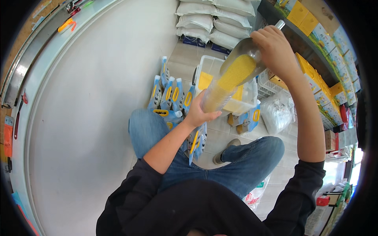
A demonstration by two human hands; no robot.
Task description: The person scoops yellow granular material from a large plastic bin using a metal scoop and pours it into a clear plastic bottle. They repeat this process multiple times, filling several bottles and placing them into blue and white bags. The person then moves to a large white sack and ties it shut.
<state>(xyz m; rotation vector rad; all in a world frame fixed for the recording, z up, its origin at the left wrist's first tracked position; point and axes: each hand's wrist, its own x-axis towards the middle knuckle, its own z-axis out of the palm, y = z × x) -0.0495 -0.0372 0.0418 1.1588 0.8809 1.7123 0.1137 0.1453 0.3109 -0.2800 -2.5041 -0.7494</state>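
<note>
My right hand (271,47) grips a large metal scoop (245,50) near its handle, high at the right. Yellow grain (240,69) lies in the tilted scoop and runs down towards a ribbed clear plastic bottle (217,96). My left hand (198,110) is wrapped around that bottle, which leans with its top towards the scoop. Grain shows inside the bottle. Beneath both stands a clear plastic tub (206,60) on the floor, with yellow material seen in it. An upright spouted pouch with a yellow handle (193,144) stands between my legs.
Several blue spouted pouches (177,94) stand left of the tub, and one (174,115) lies on its side. White sacks (196,22) are stacked behind. At the right are a clear plastic bag (277,113) and shelves of yellow boxes (319,88). A white counter side (88,118) borders the left.
</note>
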